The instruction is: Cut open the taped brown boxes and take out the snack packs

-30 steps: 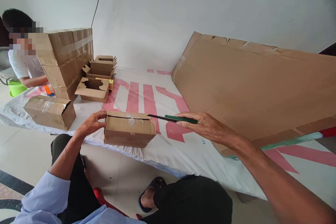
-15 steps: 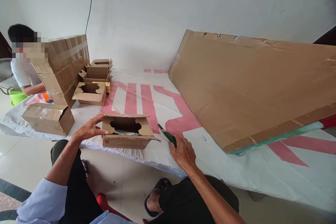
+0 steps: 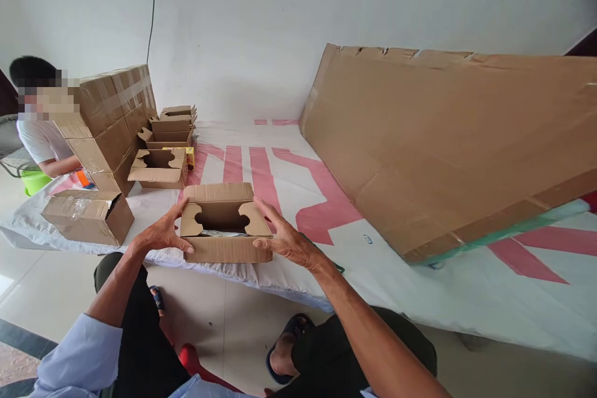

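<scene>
A small open cardboard box (image 3: 228, 250) sits at the front edge of the cloth-covered surface, its back flap raised and its end flaps folded in. Something pale shows inside, too shaded to name. My left hand (image 3: 163, 231) grips the left end, thumb on the front and fingers behind. At the right end my right hand (image 3: 293, 241) holds the box the same way. Beneath the right forearm lies the green-handled cutting tool (image 3: 341, 269), mostly hidden by the arm.
A taped carton (image 3: 86, 216) lies at the left, in front of a stack of taped cartons (image 3: 109, 121). Several open boxes (image 3: 158, 168) stand behind mine. A large cardboard sheet (image 3: 443, 143) leans at the right. Past the stack sits another person (image 3: 41, 137).
My right hand has let go of the green-handled tool, which now lies on the cloth, and has taken the box's right end. The back flap now stands up; the left hand stays on the box.
</scene>
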The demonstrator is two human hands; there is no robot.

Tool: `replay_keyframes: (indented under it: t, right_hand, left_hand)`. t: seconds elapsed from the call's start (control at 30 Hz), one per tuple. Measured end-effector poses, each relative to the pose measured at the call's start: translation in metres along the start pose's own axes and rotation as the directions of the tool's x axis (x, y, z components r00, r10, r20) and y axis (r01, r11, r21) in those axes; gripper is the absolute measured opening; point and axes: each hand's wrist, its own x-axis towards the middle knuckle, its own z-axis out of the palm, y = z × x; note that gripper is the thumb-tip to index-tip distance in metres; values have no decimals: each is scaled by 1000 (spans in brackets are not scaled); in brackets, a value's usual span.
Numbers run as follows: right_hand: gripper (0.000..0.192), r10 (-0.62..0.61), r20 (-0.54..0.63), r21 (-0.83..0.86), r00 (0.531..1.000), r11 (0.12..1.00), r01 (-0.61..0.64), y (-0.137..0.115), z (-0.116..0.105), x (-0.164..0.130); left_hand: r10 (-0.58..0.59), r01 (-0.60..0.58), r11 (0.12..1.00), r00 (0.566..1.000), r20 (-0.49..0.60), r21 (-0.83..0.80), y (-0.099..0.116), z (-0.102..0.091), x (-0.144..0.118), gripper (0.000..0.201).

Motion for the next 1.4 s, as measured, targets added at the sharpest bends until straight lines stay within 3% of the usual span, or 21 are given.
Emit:
replay_keyframes:
  t: [0.1,0.27,0.47,0.57,0.7,0.8,0.9,1.0,1.07,1.13,1.23,1.3,1.4]
  right_hand:
    - [122,17,39,-38,999,999,-15,-5,2,8]
    - [112,-33,-16,-148,999,989,30,-2,11,10]
    - [108,-100,-138,-248,985,967,64,-12,21,16]
    - [112,-145,-82,-272,986,955,118,-19,17,24]
    - [120,-105,-32,-285,994,954,92,-25,12,25]
    - [120,-84,-7,-283,996,956,78,-27,15,20]
    - [113,-72,9,-282,997,957,71,-28,21,15]
    - [108,-50,8,-276,999,960,51,-30,26,11]
    - [106,-18,12,-268,1000,963,21,-31,27,7]
    - [105,9,32,-264,999,964,0,-31,25,2]
    - [106,3,56,-264,998,964,12,-28,20,-4]
    - [103,-25,44,-258,999,965,35,-26,19,-5]
    - [85,-69,-15,-278,997,958,62,-25,21,-1]
  left_hand:
    - [7,-8,999,1000,4,46,-1,-3,3,157]
    - [79,-74,985,997,-26,154,-1,-12,10,136]
    - [41,-38,997,999,-35,73,4,-17,11,117]
    - [51,-47,997,995,-87,53,-2,-19,12,117]
    - [61,-57,997,993,-100,45,-3,-20,8,123]
    - [21,-8,995,990,-139,96,16,-12,-1,104]
    - [33,42,965,959,-280,257,41,7,1,72]
    - [-68,234,876,925,-373,422,55,26,12,54]
    - [-109,321,836,892,-440,445,58,33,17,43]
    - [-97,291,875,888,-450,386,56,32,14,39]
    - [-19,95,982,909,-416,163,47,19,0,48]
    - [3,8,1000,907,-421,24,38,9,-12,56]
    - [-34,-4,996,901,-433,-85,23,2,-24,64]
